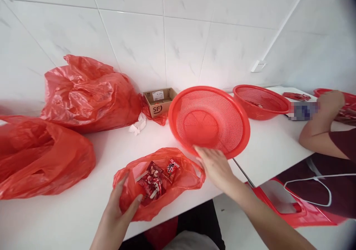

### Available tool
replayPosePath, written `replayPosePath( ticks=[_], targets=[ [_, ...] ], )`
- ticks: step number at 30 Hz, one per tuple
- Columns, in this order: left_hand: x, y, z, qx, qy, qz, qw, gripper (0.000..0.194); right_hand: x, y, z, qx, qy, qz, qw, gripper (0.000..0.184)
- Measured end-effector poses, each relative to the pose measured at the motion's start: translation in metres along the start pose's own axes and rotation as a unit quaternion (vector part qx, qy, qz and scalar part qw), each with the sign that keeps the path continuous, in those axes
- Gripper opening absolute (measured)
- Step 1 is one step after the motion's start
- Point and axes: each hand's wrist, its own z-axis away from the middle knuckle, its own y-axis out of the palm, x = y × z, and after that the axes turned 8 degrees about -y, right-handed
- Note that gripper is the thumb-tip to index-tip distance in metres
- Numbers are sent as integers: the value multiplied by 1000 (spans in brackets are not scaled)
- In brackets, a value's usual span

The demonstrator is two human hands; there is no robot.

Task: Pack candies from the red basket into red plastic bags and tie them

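Note:
My left hand (121, 205) grips the near edge of a small red plastic bag (180, 176) lying open on the white table (267, 150). Inside the bag are several red candy packets (154, 181). My right hand (215, 164) holds the lower rim of a red mesh basket (208, 120), which is tilted up on edge with its empty inside facing me, just right of the bag.
Two big stuffed red bags (89, 94) (36, 157) sit at the left. A small cardboard box (160, 101) stands by the tiled wall. Another red basket (261, 101) lies at the right, where a co-worker's arm (319, 127) rests on the table.

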Motion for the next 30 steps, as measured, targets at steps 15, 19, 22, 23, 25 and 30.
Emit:
replayPosePath(
  ticks=[15,19,22,23,25,30],
  targets=[
    [15,-8,25,-14,-61,19,998,62,102,20,-6,-20,-278,-262,924,29],
    [11,-13,31,-49,-26,-4,998,62,90,28,-26,37,-229,-152,961,30],
    [5,-18,34,-76,-16,-2,997,56,74,11,-24,34,-193,-206,959,31],
    [3,-19,35,-74,-15,1,997,54,70,3,-20,14,-205,-236,950,31],
    [-1,-19,37,-60,-13,25,998,52,64,-12,-11,-50,-233,-269,933,32],
    [-13,-19,46,-47,-67,149,985,80,39,-19,14,-98,-89,-181,975,52]
  ],
)
